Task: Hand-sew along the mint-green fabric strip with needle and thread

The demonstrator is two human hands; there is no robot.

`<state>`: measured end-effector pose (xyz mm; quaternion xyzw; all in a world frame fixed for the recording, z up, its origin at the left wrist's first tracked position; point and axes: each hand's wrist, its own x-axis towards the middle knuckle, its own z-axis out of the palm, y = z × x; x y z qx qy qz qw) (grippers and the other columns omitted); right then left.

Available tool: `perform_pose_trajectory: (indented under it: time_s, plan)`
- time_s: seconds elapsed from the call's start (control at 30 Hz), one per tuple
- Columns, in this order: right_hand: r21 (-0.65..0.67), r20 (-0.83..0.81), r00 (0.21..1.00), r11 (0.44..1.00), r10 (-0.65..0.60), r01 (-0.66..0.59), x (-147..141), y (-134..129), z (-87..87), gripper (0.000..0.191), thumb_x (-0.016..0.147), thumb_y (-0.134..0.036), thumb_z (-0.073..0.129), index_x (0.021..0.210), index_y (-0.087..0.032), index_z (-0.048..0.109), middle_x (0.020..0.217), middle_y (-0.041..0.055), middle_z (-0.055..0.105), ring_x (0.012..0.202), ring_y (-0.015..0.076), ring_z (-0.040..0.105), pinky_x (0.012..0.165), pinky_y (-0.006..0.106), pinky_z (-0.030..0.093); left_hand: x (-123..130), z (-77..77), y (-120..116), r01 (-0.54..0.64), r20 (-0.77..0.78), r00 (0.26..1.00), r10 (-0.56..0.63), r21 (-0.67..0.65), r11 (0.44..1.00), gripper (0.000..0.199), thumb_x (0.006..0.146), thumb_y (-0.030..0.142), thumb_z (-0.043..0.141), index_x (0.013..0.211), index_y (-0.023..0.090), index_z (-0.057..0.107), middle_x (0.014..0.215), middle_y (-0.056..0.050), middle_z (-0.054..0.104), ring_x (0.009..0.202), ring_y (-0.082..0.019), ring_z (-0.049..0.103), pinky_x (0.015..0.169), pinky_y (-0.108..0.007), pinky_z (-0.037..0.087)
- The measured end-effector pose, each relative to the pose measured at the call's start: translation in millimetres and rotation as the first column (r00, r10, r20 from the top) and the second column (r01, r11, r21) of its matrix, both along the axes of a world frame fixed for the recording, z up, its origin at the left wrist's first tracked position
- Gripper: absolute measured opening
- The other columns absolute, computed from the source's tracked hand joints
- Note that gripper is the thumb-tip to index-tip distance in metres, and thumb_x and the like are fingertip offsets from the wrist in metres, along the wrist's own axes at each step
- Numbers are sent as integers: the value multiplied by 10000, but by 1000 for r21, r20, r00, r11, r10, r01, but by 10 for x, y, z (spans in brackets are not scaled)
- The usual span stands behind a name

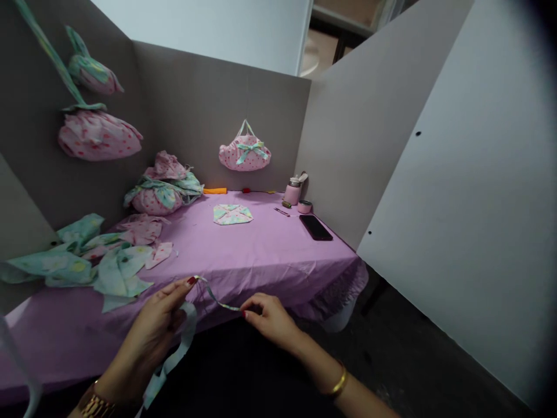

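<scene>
Left hand: here we see the left hand [162, 310] in a tight pinch, thumb and fingers closed on one end of a thin patterned cord [216, 300].
Right hand: across from it, our right hand [272, 319] also pinches narrow, thumb tip against finger, on the cord's other stretch.
Cord: it dips in a loose curve between both pinches, right by the near edge of the purple-covered table [226, 249].
Pale strip: a wider green strip [188, 334] hangs beside and below the left hand; whether it joins the cord, we cannot tell.
Left side: we spot loose fabric scraps [124, 270] spread along the left edge, with a heap of pink-and-green bundles [157, 194] toward the far left corner.
Far middle: a flat patchwork piece [232, 214] lies nearer the far edge than the near one.
Far right corner: a pink bottle [293, 193] stands upright beside a round pink tin [304, 206].
Right edge: a dark phone [315, 227] lies flat.
Back panel: we have a bow-tied pink pouch [245, 155] hanging.
</scene>
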<state>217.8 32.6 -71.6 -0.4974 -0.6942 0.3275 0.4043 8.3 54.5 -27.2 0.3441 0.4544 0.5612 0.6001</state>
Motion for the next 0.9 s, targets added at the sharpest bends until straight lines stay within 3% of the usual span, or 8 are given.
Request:
perform_pose_trajectory:
  time_s: [0.13,0.27,0.47,0.6,0.7,0.8,0.9]
  plan:
    - [29,-76,994,996,83,-81,-304,27,93,197,693,-126,601,853,-195,692,766,22,643,706,152,552,646,259,392,53,60,-54,16,-15,1000,-16,4,1000,246,515,258,778,701,131,678,523,86,448,318,10,212,293,-106,148]
    - [9,-217,973,997,80,-80,-480,77,155,185,734,-216,601,900,-173,671,667,10,595,598,125,504,569,247,383,90,69,-93,54,-16,998,-54,-16,998,259,515,279,778,704,134,676,505,72,475,293,12,201,299,-128,111]
    - [-52,-490,870,995,51,-87,-575,87,231,204,695,-303,671,834,-157,637,559,-38,468,501,79,395,482,214,310,127,22,-116,115,-3,993,-116,-54,992,247,560,310,764,745,171,679,405,98,382,274,-5,189,314,-148,69]
    - [-44,-499,866,999,-4,-20,-623,59,257,210,668,-269,690,838,-161,628,548,-50,456,493,72,371,474,211,290,153,-10,-126,124,13,992,-124,-46,991,254,540,324,775,710,163,677,436,85,413,293,4,185,321,-147,74]
    - [-91,-527,849,991,35,-97,-635,48,263,165,658,-271,692,752,-154,625,562,-41,488,519,71,402,510,210,319,160,-12,-139,127,23,992,-126,-40,991,239,538,310,776,679,147,674,458,70,441,303,7,202,329,-146,91]
    - [-202,-594,796,935,119,-290,-569,5,288,183,643,-282,701,675,-144,585,566,-39,494,493,56,407,471,187,317,134,-6,-135,99,22,995,-98,-51,994,238,561,316,764,715,155,678,402,96,372,290,-7,212,325,-146,92]
    - [-329,-750,650,783,123,-528,-420,-74,311,212,648,-275,701,717,-142,551,571,-49,459,428,38,385,370,153,244,81,-4,-103,49,30,998,-48,-38,998,244,545,295,772,718,154,673,405,106,365,287,-7,203,310,-145,96]
